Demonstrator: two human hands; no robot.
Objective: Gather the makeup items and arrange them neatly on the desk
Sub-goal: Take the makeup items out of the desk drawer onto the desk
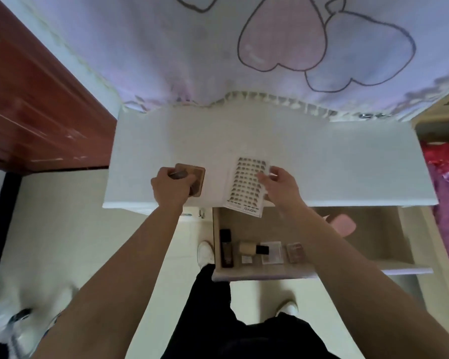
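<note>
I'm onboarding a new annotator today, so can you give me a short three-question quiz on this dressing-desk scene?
1. True or false: the left hand grips a brown compact on the desk.
2. What does the right hand hold? A) a comb B) a lash tray card C) a bottle
3. Where does the beige bottle with a black cap lie?

Key: 1 true; 2 B; 3 in the open drawer below the desk, beside a dark upright bottle and small flat cases.
</note>
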